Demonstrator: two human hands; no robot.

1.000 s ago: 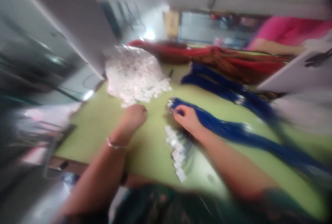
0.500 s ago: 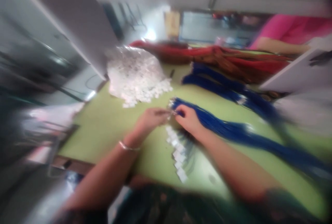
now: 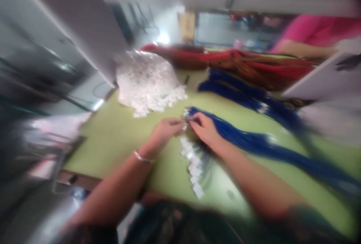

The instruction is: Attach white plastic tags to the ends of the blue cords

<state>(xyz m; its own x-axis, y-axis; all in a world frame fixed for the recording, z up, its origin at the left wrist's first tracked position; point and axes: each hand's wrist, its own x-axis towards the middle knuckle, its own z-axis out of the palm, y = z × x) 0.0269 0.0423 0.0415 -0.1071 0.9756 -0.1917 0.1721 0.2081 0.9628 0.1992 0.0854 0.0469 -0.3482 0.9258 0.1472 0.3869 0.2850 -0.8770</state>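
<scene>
Blue wire bundle (image 3: 242, 133) lies across the green surface (image 3: 113, 142), its tipped end at the hands; left hand (image 3: 167, 128) and right hand (image 3: 204, 127) nearly meet there, fingers bent pinch-like, but blur hides whether either is closed on anything, can't tell. Single wires probably light, limp, a bit slick and prone to tangling, so best held just behind the tip, not mid-length. White pieces (image 3: 194, 166) in a row just below look small, stiff and light: likely fingertip grip on the sides, easy to drop.
</scene>
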